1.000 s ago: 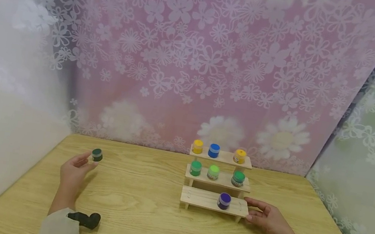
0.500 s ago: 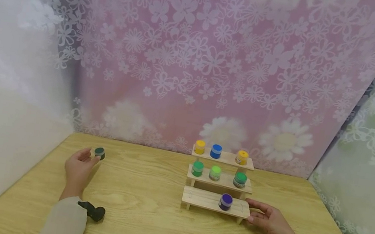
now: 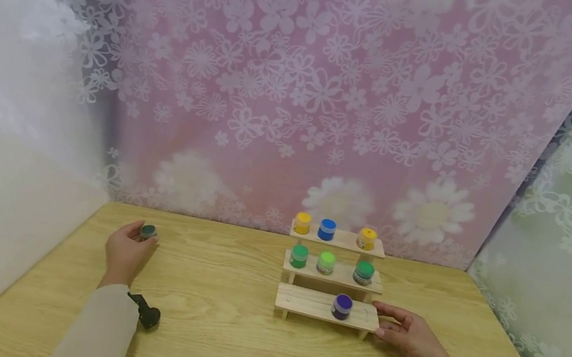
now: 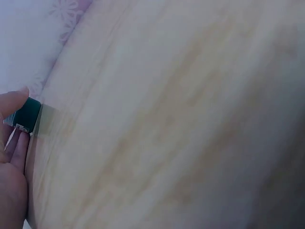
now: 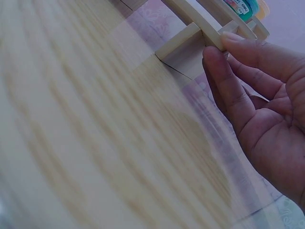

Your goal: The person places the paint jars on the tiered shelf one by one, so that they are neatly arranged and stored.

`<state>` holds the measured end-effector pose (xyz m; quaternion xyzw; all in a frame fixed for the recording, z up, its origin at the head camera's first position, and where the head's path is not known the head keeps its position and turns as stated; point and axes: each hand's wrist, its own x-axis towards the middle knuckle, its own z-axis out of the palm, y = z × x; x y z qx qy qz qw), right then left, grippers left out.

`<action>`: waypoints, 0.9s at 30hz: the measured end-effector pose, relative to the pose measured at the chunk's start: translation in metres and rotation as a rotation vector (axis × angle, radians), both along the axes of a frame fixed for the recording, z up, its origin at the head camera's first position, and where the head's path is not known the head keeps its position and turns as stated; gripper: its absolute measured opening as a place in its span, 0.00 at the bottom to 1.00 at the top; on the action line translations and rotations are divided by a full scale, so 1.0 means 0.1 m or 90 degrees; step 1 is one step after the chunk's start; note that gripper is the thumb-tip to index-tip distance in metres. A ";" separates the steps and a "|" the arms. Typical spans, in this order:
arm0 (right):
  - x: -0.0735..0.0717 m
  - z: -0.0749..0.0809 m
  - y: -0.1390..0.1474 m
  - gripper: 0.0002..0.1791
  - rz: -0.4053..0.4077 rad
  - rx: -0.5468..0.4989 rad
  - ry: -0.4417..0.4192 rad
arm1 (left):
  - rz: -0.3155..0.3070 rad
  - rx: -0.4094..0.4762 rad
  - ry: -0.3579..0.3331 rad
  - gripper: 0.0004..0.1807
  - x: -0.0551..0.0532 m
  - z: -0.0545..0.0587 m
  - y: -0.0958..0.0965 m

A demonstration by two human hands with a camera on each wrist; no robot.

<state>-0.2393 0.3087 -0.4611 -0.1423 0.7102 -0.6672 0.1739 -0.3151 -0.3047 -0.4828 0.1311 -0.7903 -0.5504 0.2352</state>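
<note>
At the far left of the table my left hand [image 3: 127,253] grips a small dark green paint jar [image 3: 148,232] between thumb and fingers. The left wrist view has the thumb on top of the dark green jar [image 4: 27,114] and fingers below it. On the right, my right hand [image 3: 414,339] pinches the right end of the lowest step of a three-tier wooden stand [image 3: 303,304]; the right wrist view shows thumb and fingertips at that board's edge [image 5: 212,33]. A purple paint jar [image 3: 341,306] stands on this lowest step, right of its middle.
The middle step carries a green jar [image 3: 299,256], a light green jar [image 3: 326,263] and another green jar [image 3: 363,273]. Two yellow jars and a blue jar [image 3: 327,230] stand on the top step. Behind the wooden table [image 3: 210,315] hangs a pink flowered curtain [image 3: 252,105].
My left hand has moved forward and closed its fingers around the dark green jar, which now shows less. The right hand and the stand have stayed in place.
</note>
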 end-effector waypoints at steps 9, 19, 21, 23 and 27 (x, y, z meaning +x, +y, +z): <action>0.03 -0.03 0.00 0.33 -0.011 0.000 0.006 | 0.022 -0.033 0.000 0.26 0.06 0.02 0.06; 0.03 -0.09 0.00 0.33 -0.008 0.003 0.002 | 0.018 0.077 0.068 0.25 0.18 -0.02 0.05; 0.02 -0.08 0.00 0.34 -0.004 0.007 0.010 | 0.018 0.114 0.074 0.25 0.21 -0.02 0.06; 0.01 -0.07 0.00 0.34 -0.003 0.012 0.019 | 0.020 0.137 0.076 0.25 0.22 -0.01 0.07; 0.00 -0.03 0.00 0.34 -0.002 0.013 0.023 | 0.021 0.160 0.084 0.25 0.26 0.00 0.09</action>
